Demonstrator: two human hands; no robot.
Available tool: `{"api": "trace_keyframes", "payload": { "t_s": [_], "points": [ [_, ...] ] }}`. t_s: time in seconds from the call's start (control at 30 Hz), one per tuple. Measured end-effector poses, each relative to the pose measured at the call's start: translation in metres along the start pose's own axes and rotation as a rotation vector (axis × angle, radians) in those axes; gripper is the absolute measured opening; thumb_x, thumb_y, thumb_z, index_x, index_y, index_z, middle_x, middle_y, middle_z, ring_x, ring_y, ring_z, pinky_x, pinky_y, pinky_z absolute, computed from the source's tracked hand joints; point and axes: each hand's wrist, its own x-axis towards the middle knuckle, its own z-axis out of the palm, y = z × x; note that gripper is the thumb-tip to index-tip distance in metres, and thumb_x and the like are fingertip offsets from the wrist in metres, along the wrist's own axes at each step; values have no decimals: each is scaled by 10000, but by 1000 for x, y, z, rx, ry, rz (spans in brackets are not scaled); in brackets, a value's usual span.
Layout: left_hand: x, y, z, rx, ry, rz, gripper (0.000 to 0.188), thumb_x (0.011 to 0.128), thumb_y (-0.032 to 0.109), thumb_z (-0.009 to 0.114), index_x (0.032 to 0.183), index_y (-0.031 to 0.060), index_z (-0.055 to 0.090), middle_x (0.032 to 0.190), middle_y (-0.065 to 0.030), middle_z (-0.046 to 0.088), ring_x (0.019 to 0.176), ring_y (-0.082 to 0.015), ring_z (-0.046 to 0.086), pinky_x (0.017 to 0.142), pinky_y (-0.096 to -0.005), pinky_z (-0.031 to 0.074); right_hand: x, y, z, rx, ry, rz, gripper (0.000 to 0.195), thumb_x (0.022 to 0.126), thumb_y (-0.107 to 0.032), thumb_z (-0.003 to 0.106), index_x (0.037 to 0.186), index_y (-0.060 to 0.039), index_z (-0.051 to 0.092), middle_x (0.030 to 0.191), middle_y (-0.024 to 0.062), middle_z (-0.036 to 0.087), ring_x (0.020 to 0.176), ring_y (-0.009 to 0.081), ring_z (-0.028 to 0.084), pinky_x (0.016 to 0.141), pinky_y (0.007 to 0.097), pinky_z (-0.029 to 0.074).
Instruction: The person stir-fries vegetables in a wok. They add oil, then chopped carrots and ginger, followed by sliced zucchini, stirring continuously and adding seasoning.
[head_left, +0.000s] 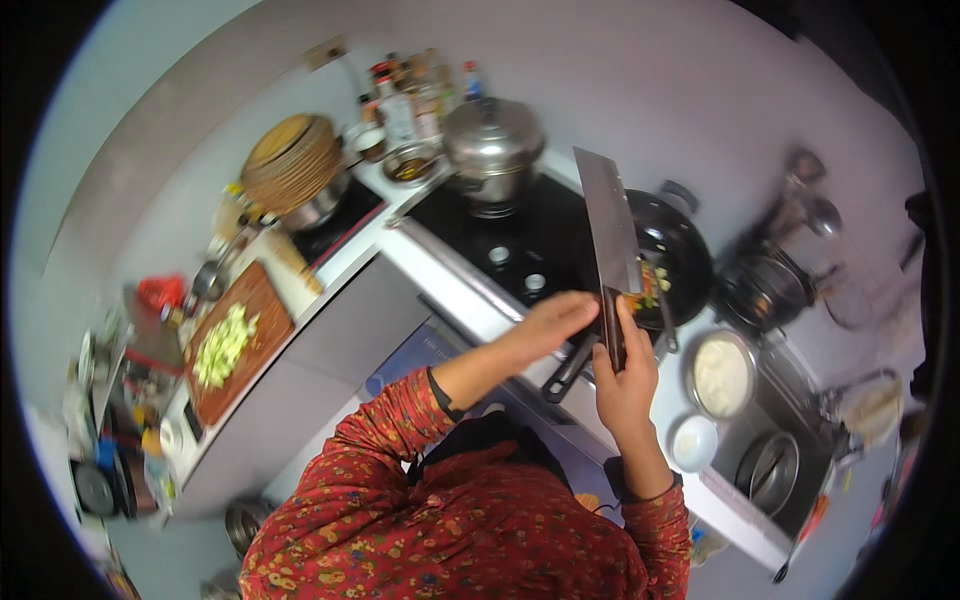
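Note:
A cleaver (611, 217) with a broad steel blade and a dark wooden handle points away from me, over the hob's edge. My right hand (628, 371) grips its handle. At the handle's other side is my left hand (551, 322), its fingertips close to the wood; whether they touch it is unclear. Behind the blade sits a black wok (686, 240) holding chopped orange and green food, partly hidden by the cleaver. A spatula (667, 322) leans in the wok, and its black long handle (566, 371) juts out below my left hand.
A lidded steel pot (493, 142) stands on the black glass hob (517, 247). On the left, a wooden cutting board (274, 307) carries chopped pale-green vegetable (223, 345). Right of the wok are a steel bowl (691, 367) of white food, a white bowl (694, 442) and a sink (806, 480).

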Motion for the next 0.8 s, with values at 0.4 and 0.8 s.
{"api": "trace_keyframes", "payload": {
  "t_s": [0.4,0.8],
  "points": [
    [-145,-15,-44,-435,745,98,200,975,188,521,1065,17,568,1002,-111,654,883,-170,643,753,-290,527,-29,-63,63,152,-469,-352,731,781,-98,719,1434,-19,401,1108,138,611,850,230,609,735,323,495],
    [-290,-87,-297,795,1608,-252,326,840,223,658,1035,-4,527,753,-207,626,720,-388,624,677,-457,492,-2,8,15,-176,-168,-94,413,876,-17,615,1287,-22,578,1058,132,588,887,224,554,762,318,461]
  ]
}}
